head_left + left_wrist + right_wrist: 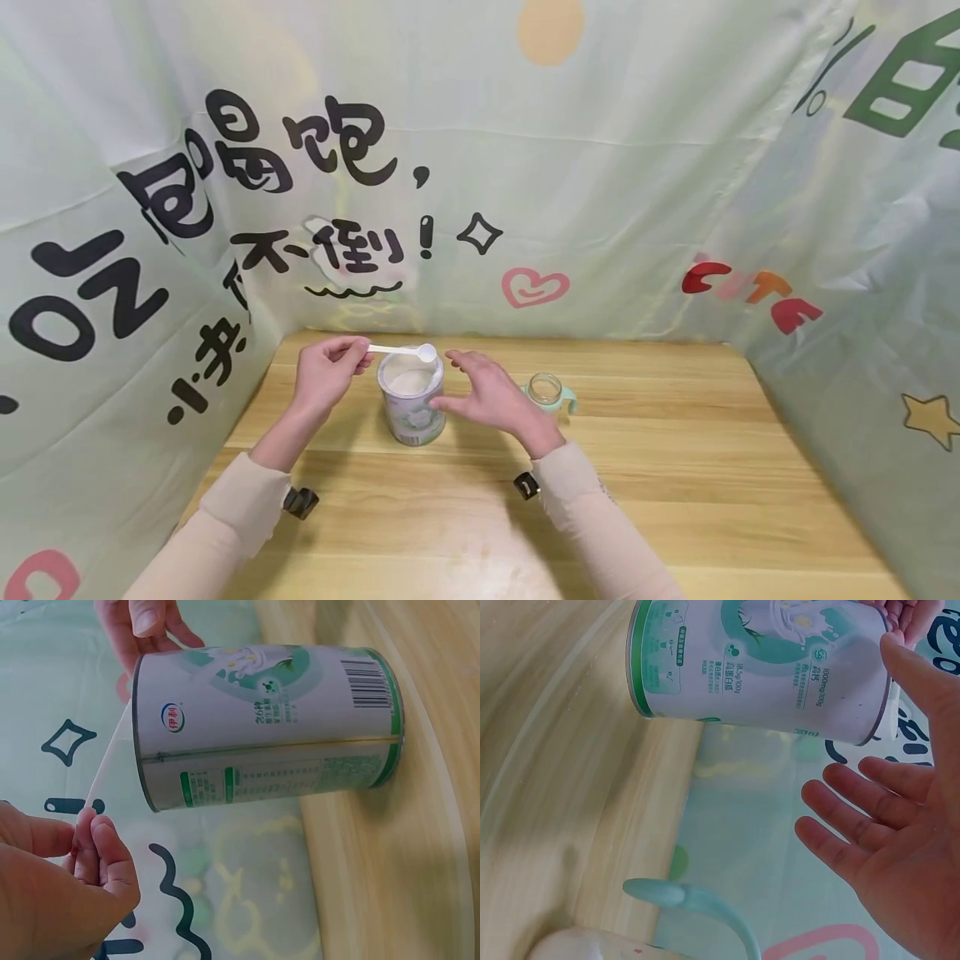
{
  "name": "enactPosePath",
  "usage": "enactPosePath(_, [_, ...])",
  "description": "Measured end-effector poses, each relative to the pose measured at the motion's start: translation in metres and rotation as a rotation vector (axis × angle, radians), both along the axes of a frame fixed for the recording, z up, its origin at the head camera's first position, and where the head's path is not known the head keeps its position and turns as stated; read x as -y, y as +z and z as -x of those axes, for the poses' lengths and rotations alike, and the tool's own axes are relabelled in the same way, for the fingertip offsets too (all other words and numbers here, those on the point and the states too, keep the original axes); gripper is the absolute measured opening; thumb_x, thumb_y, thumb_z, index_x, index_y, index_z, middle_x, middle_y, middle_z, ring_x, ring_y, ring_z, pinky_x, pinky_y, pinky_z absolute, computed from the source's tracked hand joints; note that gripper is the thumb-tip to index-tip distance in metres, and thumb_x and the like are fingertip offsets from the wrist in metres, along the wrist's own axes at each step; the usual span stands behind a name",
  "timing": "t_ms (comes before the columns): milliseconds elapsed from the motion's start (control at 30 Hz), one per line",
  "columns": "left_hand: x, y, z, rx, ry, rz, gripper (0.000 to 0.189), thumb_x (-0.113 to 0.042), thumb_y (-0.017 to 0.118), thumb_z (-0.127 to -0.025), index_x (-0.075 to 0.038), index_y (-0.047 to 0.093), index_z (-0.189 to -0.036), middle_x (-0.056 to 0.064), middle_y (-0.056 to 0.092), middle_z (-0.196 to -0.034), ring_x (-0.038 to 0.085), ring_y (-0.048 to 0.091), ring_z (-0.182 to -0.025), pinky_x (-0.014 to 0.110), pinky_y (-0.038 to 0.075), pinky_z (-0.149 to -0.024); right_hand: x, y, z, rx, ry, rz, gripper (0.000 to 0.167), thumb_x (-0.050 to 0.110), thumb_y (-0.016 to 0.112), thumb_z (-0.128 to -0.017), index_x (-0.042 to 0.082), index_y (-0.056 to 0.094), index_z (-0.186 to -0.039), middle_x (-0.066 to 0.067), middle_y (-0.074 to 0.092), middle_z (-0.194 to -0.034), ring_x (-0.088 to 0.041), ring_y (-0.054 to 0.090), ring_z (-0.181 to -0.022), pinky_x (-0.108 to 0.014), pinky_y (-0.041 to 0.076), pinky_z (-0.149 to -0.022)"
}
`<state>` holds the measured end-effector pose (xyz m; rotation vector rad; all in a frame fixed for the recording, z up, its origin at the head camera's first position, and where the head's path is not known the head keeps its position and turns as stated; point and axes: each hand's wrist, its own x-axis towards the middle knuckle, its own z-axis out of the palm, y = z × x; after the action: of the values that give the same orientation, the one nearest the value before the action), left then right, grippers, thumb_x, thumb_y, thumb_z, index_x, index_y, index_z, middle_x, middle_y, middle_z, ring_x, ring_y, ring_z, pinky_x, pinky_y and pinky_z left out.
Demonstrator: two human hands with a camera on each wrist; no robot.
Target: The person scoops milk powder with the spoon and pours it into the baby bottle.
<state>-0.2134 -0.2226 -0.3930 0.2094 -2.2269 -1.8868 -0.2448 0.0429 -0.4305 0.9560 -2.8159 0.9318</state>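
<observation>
A tall milk powder can (415, 421), pale with green artwork, stands upright and uncovered, with whitish powder visible inside. My left hand (327, 373) pinches the handle end of a white measuring scoop (427, 353). The scoop lies level across the can's mouth, its round bowl over the right side of the rim. In the left wrist view, thumb and fingertips grip the thin scoop handle (109, 759). At the can's right side is my right hand (491, 398), fingers spread and thumb close to the upper wall. In the right wrist view its palm (907, 877) holds nothing.
Behind my right hand stands a lidless clear bottle (544, 388) with mint-green handles (705, 900). Everything rests on a wooden table (675, 467). Printed fabric walls (630, 200) rise along its back and both sides.
</observation>
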Motion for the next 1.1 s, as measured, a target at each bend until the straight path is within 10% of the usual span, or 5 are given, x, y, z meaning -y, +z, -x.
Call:
enactPosePath(800, [0.005,-0.012,-0.004,0.022,-0.009,0.059,0.028,-0.01,0.068,-0.102,0.013,0.072,-0.118,-0.007,0.076,-0.08,-0.002,0.068,-0.073,0.015,0.059,-0.071,0.011,-0.003,0.0,0.013,0.009,0.024,0.086,0.051,0.081,-0.091,0.006,0.047,-0.156,-0.017,0.063,-0.146,-0.035,0.062,-0.132,-0.052,0.052,-0.111])
enactPosePath(1100, [0.006,-0.016,-0.006,-0.006,-0.056,0.317,0.027,-0.019,0.071,-0.101,0.003,0.078,-0.115,0.015,0.08,-0.101,0.0,0.065,-0.077,0.016,0.055,-0.07,0.014,-0.006,0.002,0.022,0.013,0.044,0.085,0.052,0.08,-0.091,0.007,0.048,-0.155,-0.016,0.064,-0.144,-0.034,0.064,-0.129,-0.052,0.054,-0.108])
